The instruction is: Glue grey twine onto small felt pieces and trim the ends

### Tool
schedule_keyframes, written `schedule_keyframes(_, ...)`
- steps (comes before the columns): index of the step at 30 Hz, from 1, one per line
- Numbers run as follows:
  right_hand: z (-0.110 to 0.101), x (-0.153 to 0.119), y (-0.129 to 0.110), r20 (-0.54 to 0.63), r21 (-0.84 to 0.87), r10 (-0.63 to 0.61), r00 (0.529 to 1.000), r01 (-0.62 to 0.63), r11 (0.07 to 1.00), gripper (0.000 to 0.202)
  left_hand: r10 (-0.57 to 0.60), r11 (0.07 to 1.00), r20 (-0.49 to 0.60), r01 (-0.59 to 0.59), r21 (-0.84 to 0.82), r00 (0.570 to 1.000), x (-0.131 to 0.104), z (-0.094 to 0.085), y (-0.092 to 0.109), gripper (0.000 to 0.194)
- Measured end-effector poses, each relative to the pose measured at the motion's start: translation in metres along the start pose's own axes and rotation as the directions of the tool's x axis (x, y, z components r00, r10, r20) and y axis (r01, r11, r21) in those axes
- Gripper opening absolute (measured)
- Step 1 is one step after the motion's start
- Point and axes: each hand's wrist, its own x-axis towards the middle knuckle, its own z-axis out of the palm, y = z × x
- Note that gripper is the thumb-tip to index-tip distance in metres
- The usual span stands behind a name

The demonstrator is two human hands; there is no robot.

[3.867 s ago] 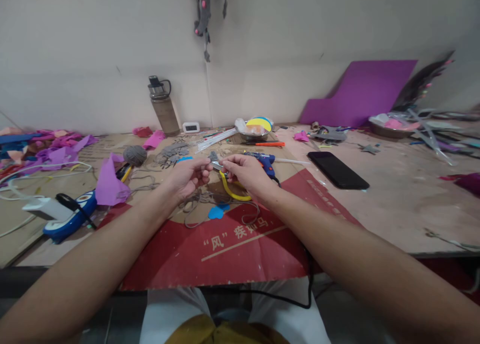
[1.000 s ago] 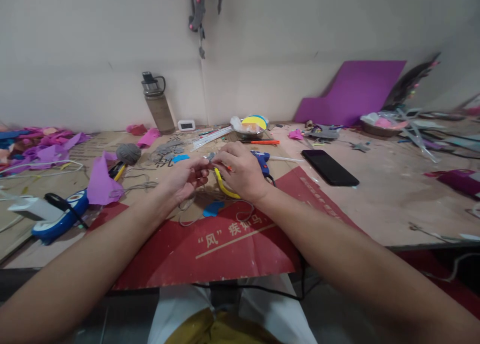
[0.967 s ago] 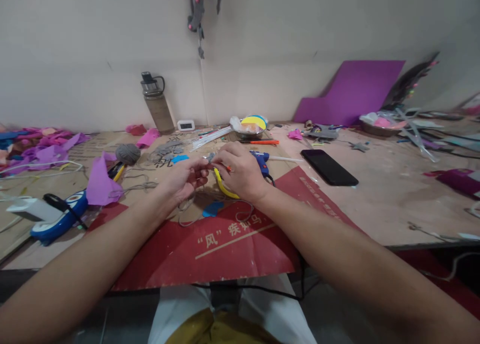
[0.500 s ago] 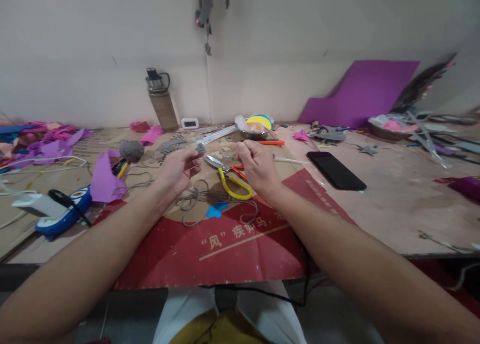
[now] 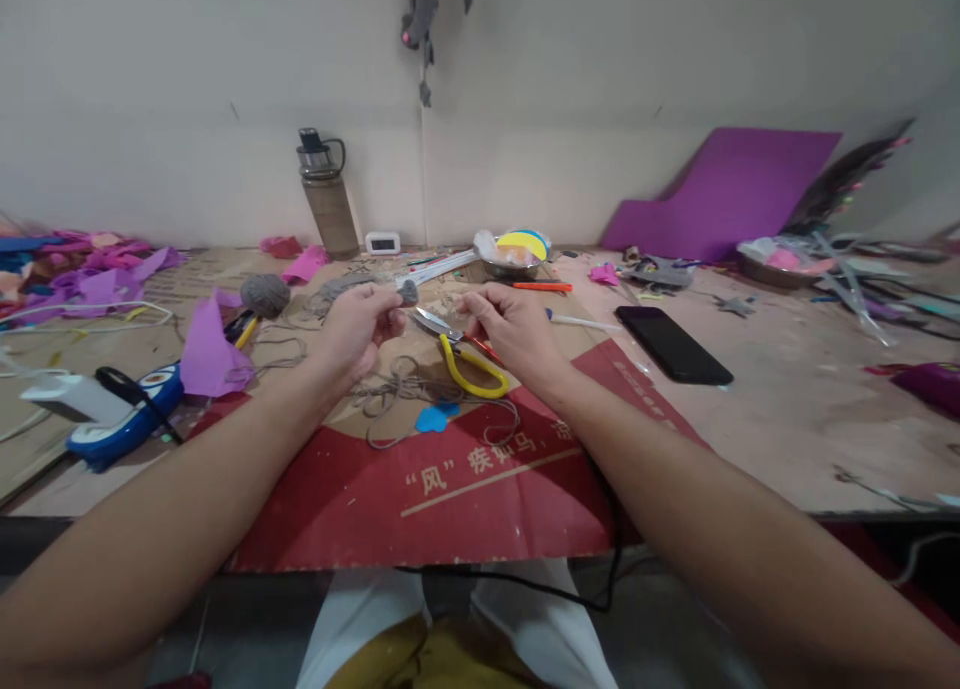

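My left hand (image 5: 363,327) pinches a small grey felt-like piece (image 5: 407,292) between thumb and fingertips. Across from it, my right hand (image 5: 504,327) has its thumb and index finger pressed together; whatever is between them is too small to make out. Below and between the hands lie scissors (image 5: 474,377) with a yellow handle loop and an orange-red one, blades pointing up and left. Loose grey yarn (image 5: 397,394) is tangled on the cardboard in front of the wrists. A small blue cut-out (image 5: 435,417) rests beside that yarn.
Red-printed cardboard (image 5: 450,519) covers the table's front. A yarn ball (image 5: 265,294), purple felt (image 5: 214,354) and a blue power strip (image 5: 124,419) lie left. A bottle (image 5: 328,199) stands at the wall. Right are a phone (image 5: 672,344) and a bowl (image 5: 780,269).
My right hand has shifted a little left toward the grey piece, its fingers less tightly curled. My left hand still holds the piece. The whole view has shifted slightly.
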Motion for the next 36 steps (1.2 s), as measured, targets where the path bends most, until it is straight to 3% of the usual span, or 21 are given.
schedule_keyframes(4, 0.006, 0.001, 0.008, -0.029, -0.038, -0.065, 0.997, 0.064, 0.997, 0.016, 0.043, 0.993, 0.107, -0.054, 0.102, 0.993, -0.006, 0.002, -0.003, 0.013)
schedule_keyframes(9, 0.013, -0.001, 0.005, 0.058, 0.096, -0.004, 0.998, -0.001, 0.995, 0.021, 0.014, 0.985, 0.204, -0.048, 0.164, 0.979, -0.012, 0.004, -0.004, 0.014)
schedule_keyframes(13, 0.014, -0.002, 0.002, 0.055, 0.125, 0.016, 0.998, -0.023, 0.992, 0.014, -0.013, 0.977, 0.222, -0.035, 0.208, 0.975, -0.016, 0.007, -0.002, 0.016)
schedule_keyframes(17, 0.012, -0.003, 0.003, -0.037, 0.045, 0.005, 0.999, -0.003, 0.999, 0.015, -0.036, 0.994, 0.263, 0.008, 0.106, 0.964, -0.019, 0.01, 0.001, 0.022)
schedule_keyframes(19, 0.009, -0.004, 0.003, -0.104, -0.094, -0.104, 0.989, 0.095, 0.991, 0.012, -0.053, 0.998, 0.258, 0.04, 0.055, 0.965, -0.019, 0.01, 0.002, 0.026)
schedule_keyframes(21, 0.007, -0.006, 0.003, -0.098, -0.296, -0.291, 0.952, 0.251, 0.922, 0.009, -0.062, 0.998, 0.27, 0.053, 0.04, 0.961, -0.019, 0.01, 0.002, 0.027)
schedule_keyframes(23, 0.005, -0.008, 0.002, -0.018, -0.473, -0.458, 0.889, 0.396, 0.787, 0.011, -0.052, 0.998, 0.298, 0.038, 0.053, 0.953, -0.019, 0.011, 0.001, 0.026)
schedule_keyframes(25, 0.003, -0.009, 0.0, 0.07, -0.593, -0.547, 0.834, 0.476, 0.649, 0.015, -0.04, 0.997, 0.306, 0.02, 0.07, 0.951, -0.02, 0.012, 0.002, 0.024)
schedule_keyframes(29, 0.0, -0.009, -0.004, 0.176, -0.726, -0.597, 0.782, 0.513, 0.458, 0.022, -0.06, 0.996, 0.27, 0.041, 0.074, 0.961, -0.021, 0.012, 0.002, 0.02)
schedule_keyframes(36, -0.003, -0.011, -0.009, 0.283, -0.772, -0.624, 0.728, 0.559, 0.302, 0.021, -0.1, 0.995, 0.298, 0.099, 0.018, 0.949, -0.02, 0.013, 0.002, 0.021)
